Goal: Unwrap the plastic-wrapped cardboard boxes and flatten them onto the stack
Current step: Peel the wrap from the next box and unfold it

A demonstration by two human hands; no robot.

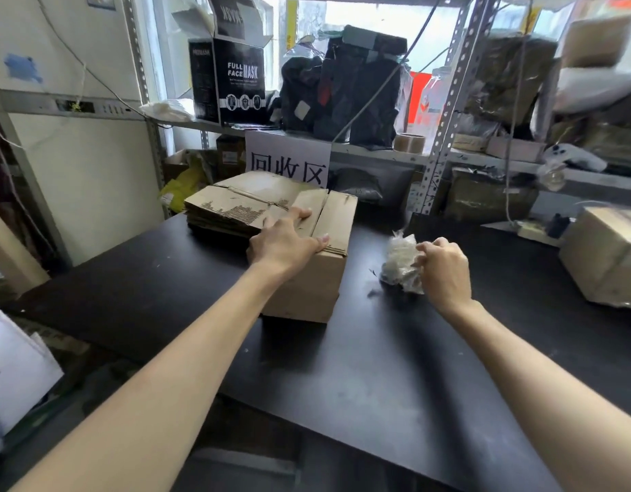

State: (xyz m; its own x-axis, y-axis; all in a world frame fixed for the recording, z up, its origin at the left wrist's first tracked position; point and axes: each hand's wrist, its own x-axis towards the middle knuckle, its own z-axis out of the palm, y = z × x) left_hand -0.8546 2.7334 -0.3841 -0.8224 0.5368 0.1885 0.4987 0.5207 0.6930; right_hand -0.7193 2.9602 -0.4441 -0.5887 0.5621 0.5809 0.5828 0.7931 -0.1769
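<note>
A brown cardboard box point(308, 278) stands unwrapped on the black table point(395, 367), its top flaps closed. My left hand point(285, 243) rests on the box's top, fingers spread over the flaps and thumb at the near edge. Just behind and left of it lies a stack of flattened cardboard point(228, 207). To the right of the box, my right hand point(443, 266) grips a crumpled wad of clear plastic wrap point(401, 262) just above the table. Another box in plastic wrap point(606, 257) sits at the table's right edge.
Metal shelving point(445, 111) behind the table holds a black mask box point(232, 83), dark bags and wrapped parcels. A white sign with characters point(289, 158) hangs behind the stack. A white wall stands on the left. Papers lie at the lower left.
</note>
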